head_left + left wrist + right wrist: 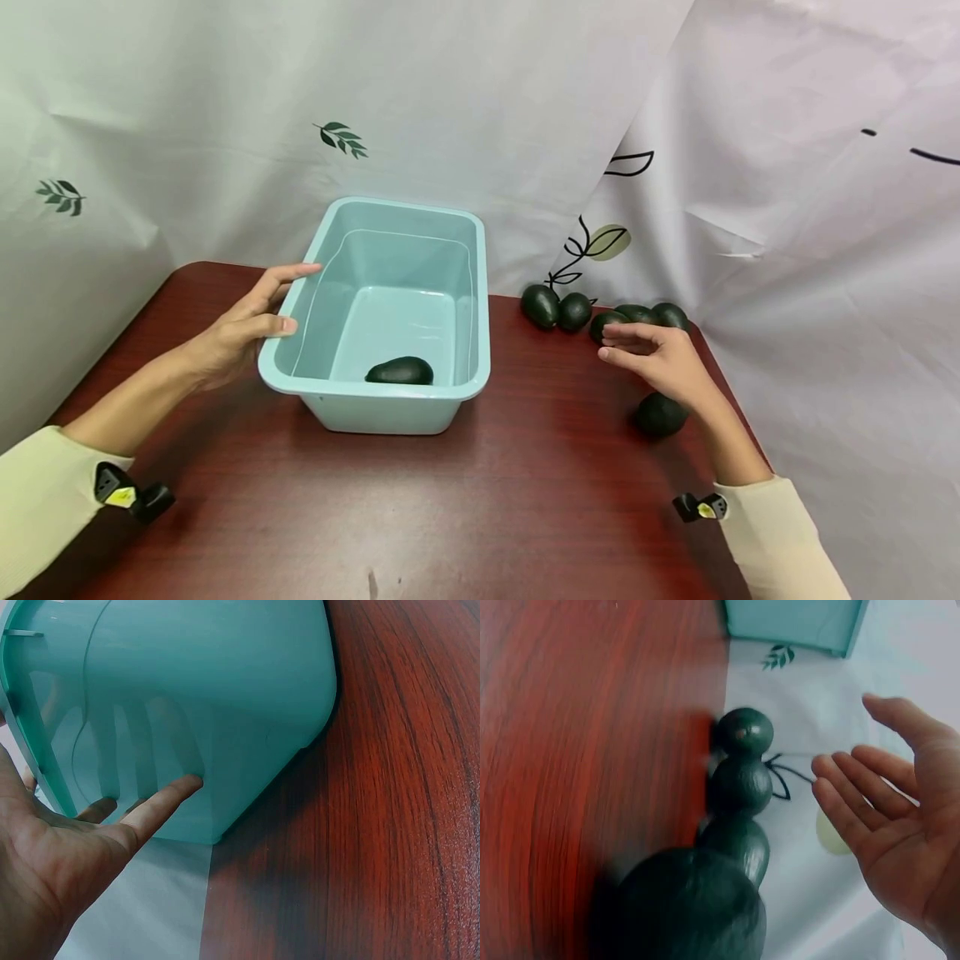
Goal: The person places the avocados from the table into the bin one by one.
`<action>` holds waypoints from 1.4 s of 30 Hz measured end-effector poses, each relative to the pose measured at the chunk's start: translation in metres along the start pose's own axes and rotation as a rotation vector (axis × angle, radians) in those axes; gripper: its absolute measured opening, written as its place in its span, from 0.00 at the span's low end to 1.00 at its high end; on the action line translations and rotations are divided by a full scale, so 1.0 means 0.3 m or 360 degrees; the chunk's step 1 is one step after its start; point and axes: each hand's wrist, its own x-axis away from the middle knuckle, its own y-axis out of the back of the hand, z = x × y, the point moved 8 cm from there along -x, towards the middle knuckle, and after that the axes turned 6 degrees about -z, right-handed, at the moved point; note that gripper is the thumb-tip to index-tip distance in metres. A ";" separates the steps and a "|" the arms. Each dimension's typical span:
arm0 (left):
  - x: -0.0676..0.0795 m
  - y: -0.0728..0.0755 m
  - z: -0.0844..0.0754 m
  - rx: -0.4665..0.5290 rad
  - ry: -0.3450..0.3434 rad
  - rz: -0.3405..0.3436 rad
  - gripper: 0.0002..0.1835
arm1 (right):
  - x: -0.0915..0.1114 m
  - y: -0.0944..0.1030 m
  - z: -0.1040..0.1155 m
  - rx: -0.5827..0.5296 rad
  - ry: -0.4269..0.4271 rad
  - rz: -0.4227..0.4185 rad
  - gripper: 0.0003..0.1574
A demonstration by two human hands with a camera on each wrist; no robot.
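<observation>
A light blue plastic basin [483,317] stands left of the middle of the table in the head view, with one dark green avocado [401,372] lying at its near end. My left hand [243,329] holds the basin's left rim, thumb over the edge; the left wrist view shows fingers [161,804] against the outer wall. On the right, my right hand [660,358] hovers over the table with fingers extended and nothing in it. Below it lies a single avocado [660,415], partly covered by the wrist. Several more avocados [541,307] line the table's back edge.
The dark red wooden table [480,508] meets a pale curtain [420,92] with leaf prints behind it and at both sides. In the right wrist view, a row of avocados [740,786] runs along the table edge beside the curtain.
</observation>
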 end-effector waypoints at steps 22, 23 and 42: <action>0.001 -0.002 -0.003 0.0016 0.0001 0.0013 0.40 | 0.021 0.078 -0.196 0.0160 -0.0046 0.0271 0.31; 0.001 -0.002 -0.004 0.0018 0.0000 0.0013 0.40 | 0.025 0.082 -0.202 0.0168 -0.0046 0.0286 0.31; 0.000 -0.001 -0.005 0.0009 0.0018 -0.0007 0.40 | 0.076 0.117 -0.246 0.0204 -0.0044 0.0510 0.37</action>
